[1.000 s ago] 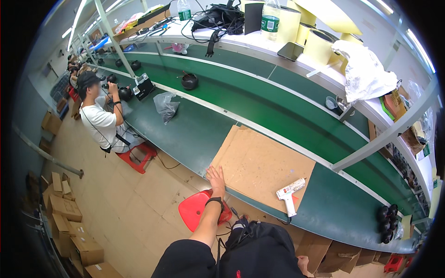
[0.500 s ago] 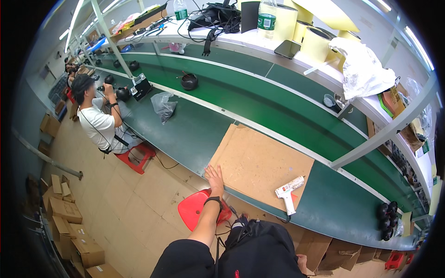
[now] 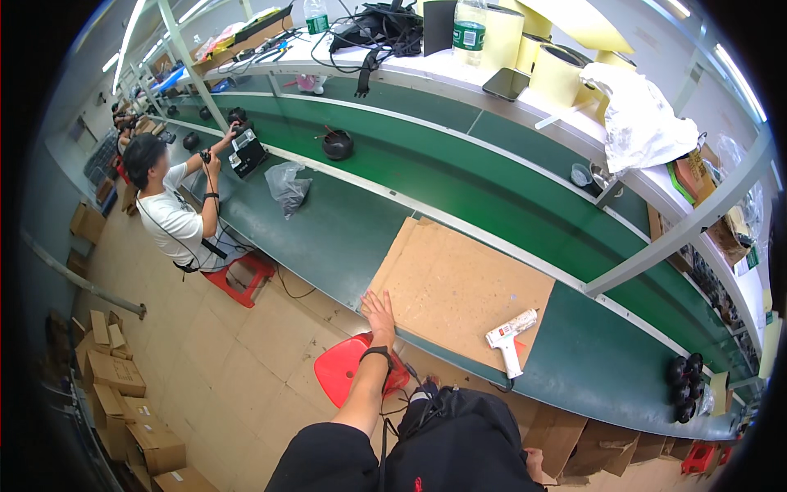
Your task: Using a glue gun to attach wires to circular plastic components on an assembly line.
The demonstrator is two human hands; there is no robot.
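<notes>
My left hand [image 3: 378, 313] lies flat with its fingers spread on the near left corner of a cardboard sheet [image 3: 459, 287], at the edge of the green workbench. On the sheet's right end rests a white hot glue gun [image 3: 510, 332], its handle toward me, and no hand touches it. My right hand [image 3: 534, 465] hangs low beside my dark clothing. Only part of it shows, and its fingers cannot be made out.
A red stool [image 3: 340, 369] stands by my left forearm. Black round parts [image 3: 685, 385] sit at the bench's right end. Beyond the bench runs a green conveyor belt [image 3: 426, 184] carrying a black bowl-shaped part [image 3: 337, 145]. A co-worker [image 3: 168, 197] sits at left, near a plastic bag [image 3: 287, 189].
The co-worker has stretched one arm toward the belt, to a black round part there. The bowl-shaped part on the belt has shifted slightly right. Both my hands stay where they were.
</notes>
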